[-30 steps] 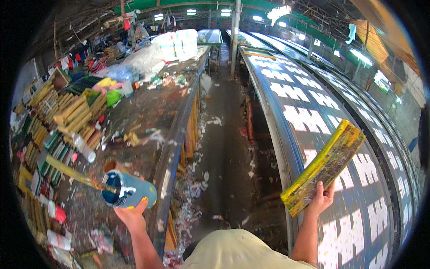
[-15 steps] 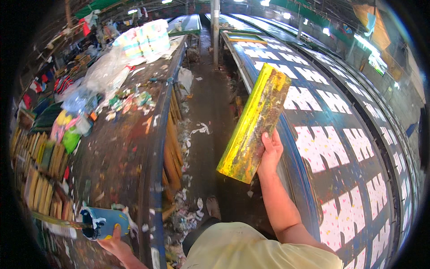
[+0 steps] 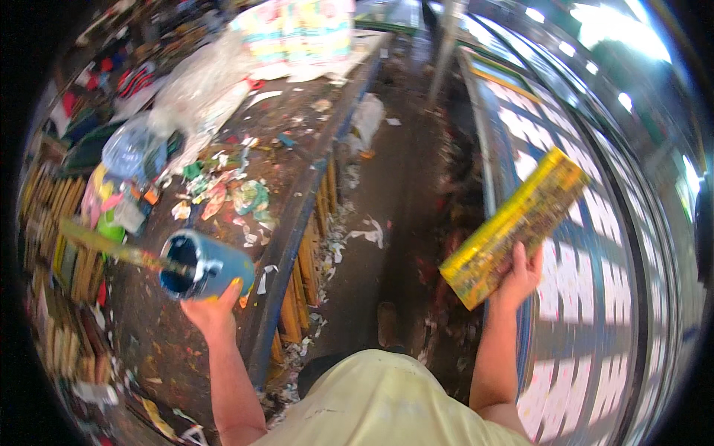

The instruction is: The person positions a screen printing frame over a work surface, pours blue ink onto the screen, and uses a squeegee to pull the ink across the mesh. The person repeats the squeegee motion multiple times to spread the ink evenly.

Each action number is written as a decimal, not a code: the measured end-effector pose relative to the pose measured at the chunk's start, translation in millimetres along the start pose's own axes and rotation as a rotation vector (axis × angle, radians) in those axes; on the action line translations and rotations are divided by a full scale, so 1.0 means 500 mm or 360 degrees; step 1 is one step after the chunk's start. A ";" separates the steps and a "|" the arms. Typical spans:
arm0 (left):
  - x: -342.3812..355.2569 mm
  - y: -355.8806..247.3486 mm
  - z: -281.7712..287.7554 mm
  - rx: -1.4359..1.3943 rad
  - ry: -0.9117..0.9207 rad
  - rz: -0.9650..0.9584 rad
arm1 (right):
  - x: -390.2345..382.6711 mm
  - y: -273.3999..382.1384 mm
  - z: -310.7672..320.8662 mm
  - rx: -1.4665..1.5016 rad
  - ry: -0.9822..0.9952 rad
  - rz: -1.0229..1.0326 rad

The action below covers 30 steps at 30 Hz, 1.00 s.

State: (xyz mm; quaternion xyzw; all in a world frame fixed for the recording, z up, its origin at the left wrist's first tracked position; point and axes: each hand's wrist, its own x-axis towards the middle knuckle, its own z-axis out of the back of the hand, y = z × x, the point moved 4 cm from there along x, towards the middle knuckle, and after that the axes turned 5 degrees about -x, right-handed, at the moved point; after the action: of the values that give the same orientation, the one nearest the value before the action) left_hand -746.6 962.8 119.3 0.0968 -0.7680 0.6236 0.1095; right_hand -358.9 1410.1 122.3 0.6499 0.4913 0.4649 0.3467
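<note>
I have the left hand (image 3: pixel 211 315) wrapped round a tilted blue cylindrical container (image 3: pixel 227 265) above the stained brown desk (image 3: pixel 160 334); right of that desk, the right hand (image 3: pixel 520 279) pinches a rectangular yellow-brown slab (image 3: pixel 513 225).

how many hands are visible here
2: the left hand grips a blue cylindrical container with a stick in it; the right hand holds a yellow-stained board.

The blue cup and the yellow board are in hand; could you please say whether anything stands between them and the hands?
Nothing visible does: the left hand directly grips the blue cup, and the right hand grips the yellow board. A stick juts leftward out of the blue cup, clear of both hands.
</note>
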 end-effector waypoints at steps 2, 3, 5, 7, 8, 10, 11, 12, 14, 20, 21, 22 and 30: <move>0.032 0.048 -0.066 0.0030 -0.0085 0.0057 | 0.088 -0.069 -0.033 0.0021 -0.0004 0.0023; 0.055 0.066 -0.108 0.0005 -0.0143 -0.0081 | 0.147 -0.106 -0.069 0.0046 0.0000 0.0044; 0.087 0.086 -0.131 0.0198 -0.0371 -0.0233 | 0.220 -0.170 -0.111 -0.0001 0.0004 -0.0127; 0.126 0.104 -0.127 0.0386 -0.0562 -0.0386 | 0.292 -0.228 -0.189 0.0108 0.0153 -0.0220; 0.138 0.116 -0.105 0.0525 -0.0691 -0.0356 | 0.319 -0.252 -0.232 0.0130 0.0243 -0.0246; 0.151 0.133 -0.033 0.0800 -0.0923 -0.0297 | 0.362 -0.292 -0.332 0.0156 0.0435 -0.0247; 0.154 0.145 0.009 0.0806 -0.1071 -0.0258 | 0.374 -0.310 -0.381 0.0193 0.0492 -0.0279; 0.159 0.153 0.054 0.0808 -0.1199 -0.0257 | 0.379 -0.322 -0.427 0.0154 0.0573 -0.0280; 0.165 0.173 0.129 0.0949 -0.1438 -0.0245 | 0.386 -0.348 -0.523 0.0111 0.0685 -0.0328; 0.133 0.275 0.268 0.0976 -0.1657 0.0001 | 0.340 -0.355 -0.786 0.0341 0.1155 -0.0228; 0.117 0.279 0.273 0.0985 -0.1573 -0.0020 | 0.328 -0.352 -0.824 0.0310 0.1172 -0.0224; 0.101 0.274 0.275 0.1014 -0.1484 0.0003 | 0.319 -0.346 -0.862 0.0299 0.1232 -0.0263; 0.125 0.255 -0.060 0.1733 -0.0701 -0.0380 | 0.202 -0.323 -1.116 0.0297 0.1602 -0.0225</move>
State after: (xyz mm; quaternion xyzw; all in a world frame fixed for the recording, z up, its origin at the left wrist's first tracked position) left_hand -841.3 1017.5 24.0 0.3517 -0.3265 0.8760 -0.0484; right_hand -928.7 1548.5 185.0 0.3390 0.6794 0.6496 0.0386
